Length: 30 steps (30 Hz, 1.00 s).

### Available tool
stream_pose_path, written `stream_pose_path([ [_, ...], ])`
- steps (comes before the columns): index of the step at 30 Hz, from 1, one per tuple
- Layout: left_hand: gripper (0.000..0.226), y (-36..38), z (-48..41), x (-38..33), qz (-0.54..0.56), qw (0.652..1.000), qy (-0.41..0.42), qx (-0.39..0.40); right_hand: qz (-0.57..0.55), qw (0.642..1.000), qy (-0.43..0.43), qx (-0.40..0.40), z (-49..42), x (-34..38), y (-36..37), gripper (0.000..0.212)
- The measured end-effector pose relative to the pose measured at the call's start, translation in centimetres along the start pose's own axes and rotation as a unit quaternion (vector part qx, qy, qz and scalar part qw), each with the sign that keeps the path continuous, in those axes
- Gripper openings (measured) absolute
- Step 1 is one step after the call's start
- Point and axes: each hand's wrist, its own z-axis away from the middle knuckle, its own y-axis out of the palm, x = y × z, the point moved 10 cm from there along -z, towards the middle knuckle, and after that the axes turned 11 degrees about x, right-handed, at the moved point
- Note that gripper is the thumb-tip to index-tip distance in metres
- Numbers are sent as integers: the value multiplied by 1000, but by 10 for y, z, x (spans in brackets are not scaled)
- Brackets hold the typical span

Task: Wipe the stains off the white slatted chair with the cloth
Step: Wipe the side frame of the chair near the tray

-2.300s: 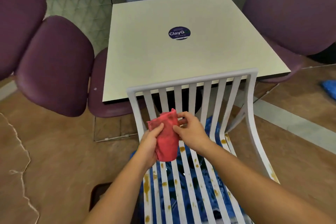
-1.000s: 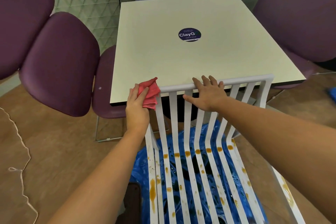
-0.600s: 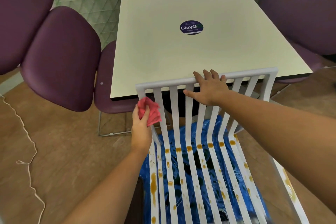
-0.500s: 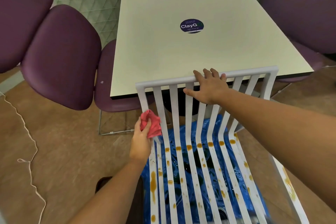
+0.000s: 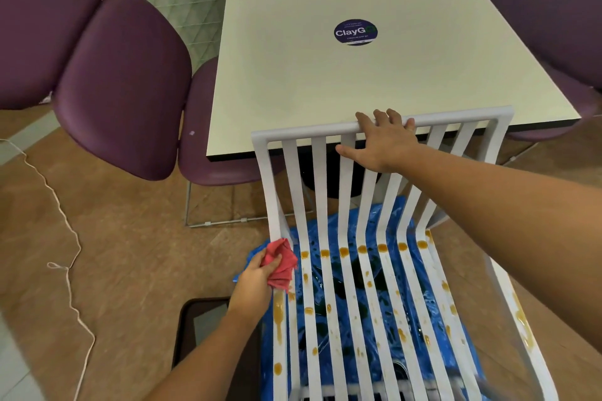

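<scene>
While the white slatted plastic chair [image 5: 309,131] stands at the near edge of the cream square table [image 5: 325,81], slats running lengthwise toward the person, the right hand [image 5: 386,143] holds its top rail. The left hand [image 5: 257,280] grips the crumpled red cloth [image 5: 280,260] at the leftmost slat's bend; wiping looks barely begun, needing a downward drag over the orange-brown stains [image 5: 278,312].
</scene>
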Motion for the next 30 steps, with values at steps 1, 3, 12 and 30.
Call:
stream_pose_path([
  [1, 39, 0, -5, 1, -7, 1000, -7, 7, 0, 1000, 0, 0, 0, 0, 0, 97],
  [3, 44, -10, -8, -5, -66, 998, 4, -14, 1, 1000, 3, -1, 0, 0, 1, 97],
  [12, 52, 16, 23, 13, -147, 987, 43, 45, 7, 1000, 1, -4, 3, 1, -1, 97],
  [30, 40, 24, 37, 31, -75, 995, 24, 64, 11, 1000, 3, -19, 3, 3, -1, 97],
])
